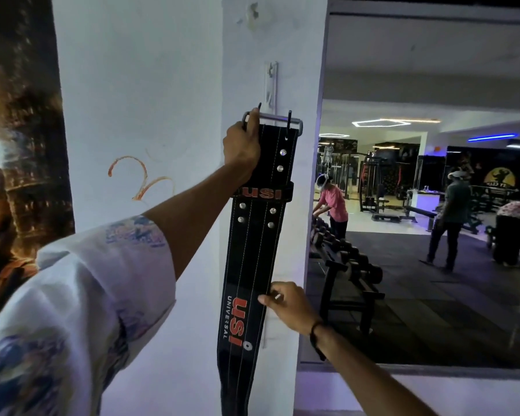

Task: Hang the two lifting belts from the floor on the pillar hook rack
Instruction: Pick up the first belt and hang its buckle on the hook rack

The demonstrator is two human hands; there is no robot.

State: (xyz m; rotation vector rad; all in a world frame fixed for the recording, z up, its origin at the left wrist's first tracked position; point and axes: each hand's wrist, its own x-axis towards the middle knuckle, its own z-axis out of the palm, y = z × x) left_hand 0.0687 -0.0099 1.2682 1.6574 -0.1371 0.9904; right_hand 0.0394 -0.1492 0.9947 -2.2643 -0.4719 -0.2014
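- While the left hand (pixel 241 145) lifts the belt (pixel 254 250) by its top end, the metal buckle (pixel 272 119) sits right at the foot of the white hook rack (pixel 271 84) on the pillar (pixel 275 40).
- Left grip: fingers curled tight around the buckle's left corner and the belt's top edge, clamping both.
- Right hand (pixel 288 304) is lower down, at the belt's right edge beside the red lettering; thumb and fingertips pinch that edge lightly, steadying the strap against the pillar.
- Belt hangs full length down the pillar face, its tail running out of the bottom of the view.
- Has the buckle caught a hook? Can't tell; the hooks are small and pale against the white paint, and the hand is carrying the weight.
- Progress, as I read it: the first belt is up at the rack but not yet hung on its own, since both hands are on it.
- Second belt is nowhere in sight, and the floor below is out of view, so I judge that one not yet hung.
- Off to the right, a mirror (pixel 433 205) shows the gym, a dumbbell rack (pixel 351 265) and other people.
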